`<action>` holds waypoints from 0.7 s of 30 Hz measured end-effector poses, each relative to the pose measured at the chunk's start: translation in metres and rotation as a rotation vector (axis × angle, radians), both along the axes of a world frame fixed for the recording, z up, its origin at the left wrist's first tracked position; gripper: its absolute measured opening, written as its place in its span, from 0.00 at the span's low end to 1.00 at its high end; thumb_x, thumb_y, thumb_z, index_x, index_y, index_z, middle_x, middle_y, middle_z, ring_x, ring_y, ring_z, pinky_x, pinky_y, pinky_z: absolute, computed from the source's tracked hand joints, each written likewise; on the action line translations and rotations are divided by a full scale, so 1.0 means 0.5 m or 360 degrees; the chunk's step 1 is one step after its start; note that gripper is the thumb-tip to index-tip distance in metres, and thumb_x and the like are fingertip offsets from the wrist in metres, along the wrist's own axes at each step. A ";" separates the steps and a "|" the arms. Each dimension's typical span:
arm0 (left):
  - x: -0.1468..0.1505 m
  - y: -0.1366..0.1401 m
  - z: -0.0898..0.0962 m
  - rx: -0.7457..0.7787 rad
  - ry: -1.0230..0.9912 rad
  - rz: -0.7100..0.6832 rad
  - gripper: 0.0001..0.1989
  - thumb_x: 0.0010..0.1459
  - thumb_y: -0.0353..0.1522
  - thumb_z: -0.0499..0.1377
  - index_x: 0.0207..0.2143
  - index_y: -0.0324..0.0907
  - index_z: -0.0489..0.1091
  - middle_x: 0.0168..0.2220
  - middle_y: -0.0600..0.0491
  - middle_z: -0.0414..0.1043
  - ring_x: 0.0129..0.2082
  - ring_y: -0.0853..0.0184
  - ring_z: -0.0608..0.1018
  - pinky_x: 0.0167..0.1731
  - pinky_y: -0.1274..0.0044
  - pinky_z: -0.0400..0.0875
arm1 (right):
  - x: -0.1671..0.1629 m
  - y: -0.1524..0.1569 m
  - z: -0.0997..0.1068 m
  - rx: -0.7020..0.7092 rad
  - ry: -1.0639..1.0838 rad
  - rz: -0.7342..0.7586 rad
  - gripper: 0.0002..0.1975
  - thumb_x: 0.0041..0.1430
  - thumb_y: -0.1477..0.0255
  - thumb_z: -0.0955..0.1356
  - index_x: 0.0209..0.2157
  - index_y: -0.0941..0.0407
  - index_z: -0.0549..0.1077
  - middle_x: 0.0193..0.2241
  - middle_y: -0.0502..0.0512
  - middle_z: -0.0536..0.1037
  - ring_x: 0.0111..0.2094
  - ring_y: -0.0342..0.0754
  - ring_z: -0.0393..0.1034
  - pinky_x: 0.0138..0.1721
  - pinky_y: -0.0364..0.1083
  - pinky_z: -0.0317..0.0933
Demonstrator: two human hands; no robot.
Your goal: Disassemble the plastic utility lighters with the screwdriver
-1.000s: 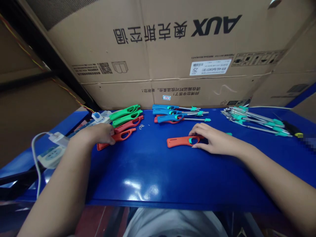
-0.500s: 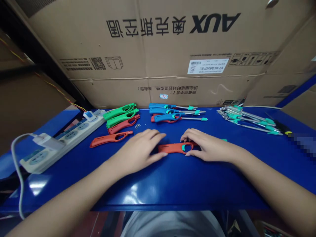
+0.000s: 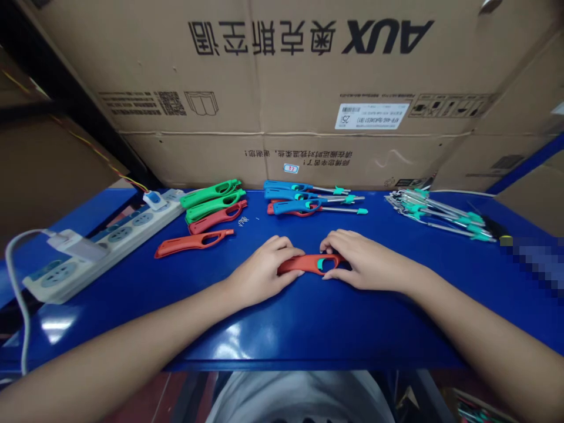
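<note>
A red lighter [image 3: 312, 264] with a teal trigger lies sideways on the blue table in front of me. My left hand [image 3: 267, 267] grips its handle end between thumb and fingers. Around the trigger loop at the other end, my right hand [image 3: 359, 261] is closed in a pinch; the part beyond is hidden under that hand. Behind my hands lie several blue lighters [image 3: 293, 197] with metal rods and teal tips, one red body among them. Farther left are green lighter casings [image 3: 214, 200] and red lighter casings [image 3: 194, 242].
A white power strip [image 3: 106, 249] with plugs and a cable runs along the left. Tiny metal pins [image 3: 243, 221] lie near the casings. Several metal lighter rods [image 3: 440, 214] with teal parts are piled at the right, beside a dark-handled tool [image 3: 496, 228]. A large cardboard box [image 3: 264, 76] stands behind.
My left hand has moved right and closed on the handle end of the red lighter. My right hand keeps its grip near the trigger loop. The view has shifted slightly.
</note>
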State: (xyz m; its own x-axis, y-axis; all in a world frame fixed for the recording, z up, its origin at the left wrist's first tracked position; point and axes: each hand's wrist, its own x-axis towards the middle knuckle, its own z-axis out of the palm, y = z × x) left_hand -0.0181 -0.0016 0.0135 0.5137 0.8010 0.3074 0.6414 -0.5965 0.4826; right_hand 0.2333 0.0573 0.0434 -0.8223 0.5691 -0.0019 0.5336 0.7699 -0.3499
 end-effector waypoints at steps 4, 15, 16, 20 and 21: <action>0.003 -0.005 -0.004 0.0036 -0.0006 0.0021 0.13 0.66 0.31 0.61 0.52 0.39 0.72 0.44 0.47 0.72 0.44 0.60 0.73 0.49 0.65 0.70 | -0.006 -0.012 0.007 0.0116 -0.0090 -0.0093 0.19 0.60 0.60 0.73 0.45 0.57 0.69 0.42 0.58 0.75 0.43 0.55 0.68 0.47 0.52 0.60; 0.003 -0.003 -0.001 0.0044 0.0001 0.0025 0.13 0.65 0.31 0.61 0.52 0.40 0.72 0.45 0.47 0.72 0.44 0.60 0.73 0.50 0.64 0.69 | -0.011 -0.008 -0.006 0.0209 -0.0105 -0.0308 0.25 0.54 0.49 0.73 0.38 0.54 0.66 0.35 0.54 0.75 0.36 0.53 0.69 0.36 0.48 0.56; 0.003 -0.004 -0.001 0.0040 0.0008 0.0021 0.13 0.65 0.32 0.61 0.52 0.39 0.72 0.45 0.47 0.72 0.44 0.60 0.73 0.50 0.64 0.69 | -0.011 -0.007 -0.008 0.0207 -0.0091 -0.0313 0.25 0.53 0.49 0.74 0.38 0.54 0.66 0.36 0.54 0.75 0.37 0.53 0.69 0.36 0.48 0.56; 0.005 -0.007 0.001 0.0016 0.0036 0.0021 0.13 0.66 0.32 0.60 0.52 0.40 0.71 0.46 0.47 0.72 0.45 0.59 0.73 0.51 0.63 0.68 | -0.012 -0.004 -0.011 0.0202 -0.0070 -0.0322 0.25 0.52 0.50 0.74 0.37 0.54 0.66 0.35 0.53 0.75 0.36 0.52 0.69 0.36 0.48 0.56; 0.006 -0.008 0.001 0.0007 0.0044 0.0029 0.13 0.66 0.32 0.60 0.52 0.40 0.71 0.46 0.47 0.72 0.45 0.58 0.72 0.51 0.62 0.68 | -0.012 -0.005 -0.011 0.0208 -0.0067 -0.0327 0.24 0.52 0.51 0.74 0.37 0.54 0.66 0.35 0.53 0.74 0.36 0.52 0.68 0.36 0.48 0.56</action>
State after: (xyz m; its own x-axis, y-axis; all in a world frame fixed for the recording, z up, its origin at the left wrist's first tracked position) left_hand -0.0150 -0.0057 0.0140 0.5075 0.8090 0.2966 0.6652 -0.5866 0.4619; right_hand 0.2271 0.0549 0.0378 -0.6902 0.7218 0.0511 0.6955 0.6812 -0.2285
